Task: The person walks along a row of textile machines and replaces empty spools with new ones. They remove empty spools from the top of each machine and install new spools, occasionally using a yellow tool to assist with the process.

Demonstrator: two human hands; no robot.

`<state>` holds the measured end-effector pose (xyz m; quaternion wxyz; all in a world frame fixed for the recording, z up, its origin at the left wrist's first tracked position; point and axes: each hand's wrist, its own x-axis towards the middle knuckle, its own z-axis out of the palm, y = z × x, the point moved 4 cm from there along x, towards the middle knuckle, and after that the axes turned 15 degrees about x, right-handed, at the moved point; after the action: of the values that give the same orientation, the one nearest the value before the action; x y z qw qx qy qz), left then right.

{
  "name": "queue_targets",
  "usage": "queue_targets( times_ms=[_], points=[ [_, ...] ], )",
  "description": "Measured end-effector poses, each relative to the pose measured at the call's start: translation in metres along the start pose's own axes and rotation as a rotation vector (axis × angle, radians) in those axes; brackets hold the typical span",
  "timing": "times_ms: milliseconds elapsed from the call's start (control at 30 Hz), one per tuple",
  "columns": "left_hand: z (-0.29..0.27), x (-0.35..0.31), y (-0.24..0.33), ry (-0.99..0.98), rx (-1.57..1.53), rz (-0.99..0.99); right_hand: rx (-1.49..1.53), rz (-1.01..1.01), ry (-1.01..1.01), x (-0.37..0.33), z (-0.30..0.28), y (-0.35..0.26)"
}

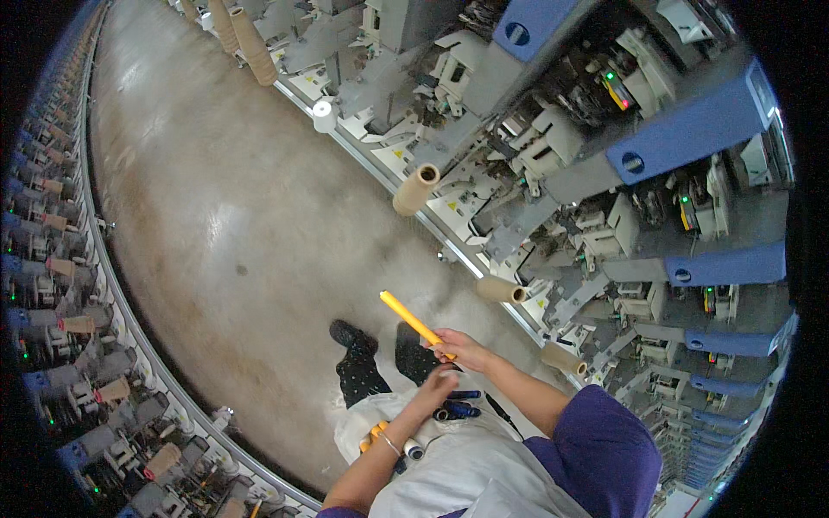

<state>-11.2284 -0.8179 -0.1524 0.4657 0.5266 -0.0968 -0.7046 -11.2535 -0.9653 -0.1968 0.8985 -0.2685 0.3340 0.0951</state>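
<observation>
A long yellow bobbin (406, 314) slants out over the floor, its lower end gripped in the closed fingers of my right hand (464, 349). Just below and to the left is my left hand (433, 393), bent in front of my waist close to the bobbin's lower end. Its fingers are smeared, so what they hold, if anything, does not show. At my waist, a white apron (475, 466) carries several dark blue bobbins (462, 409) beside the left wrist. Yellow bobbins (374, 434) and a white-ended tube (414, 451) lie by my left forearm.
Along the right runs a yarn-winding machine with blue panels (691, 129) and a metal front rail (471, 257). Tan cones (416, 190) jut from it toward the aisle. Another machine row (78, 324) curves along the left. Grey floor (233, 233) lies between.
</observation>
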Motion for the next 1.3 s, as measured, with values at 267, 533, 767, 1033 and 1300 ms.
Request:
queue_targets(
  times_ms=[267, 533, 767, 1033, 1300],
  points=[
    [-0.114, 0.03, 0.041, 0.085, -0.69, 0.068, -0.679, 0.631, -0.293, 0.051, 0.062, -0.023],
    [-0.104, 0.076, 0.053, 0.154, -0.471, -0.051, -1.008, 0.827, -0.678, 0.144, 0.028, -0.083],
    [-0.06, 0.126, 0.081, -0.216, 0.591, 0.278, -1.808, 0.096, 0.586, 0.054, -0.017, -0.331],
    [-0.056, 0.129, 0.104, -0.288, 0.694, 0.284, -1.733, -0.119, 1.205, 0.038, -0.11, -0.429],
    [-0.062, 0.127, 0.106, -0.351, 0.709, 0.255, -1.664, -0.087, 1.003, 0.036, -0.094, -0.448]
  ],
)
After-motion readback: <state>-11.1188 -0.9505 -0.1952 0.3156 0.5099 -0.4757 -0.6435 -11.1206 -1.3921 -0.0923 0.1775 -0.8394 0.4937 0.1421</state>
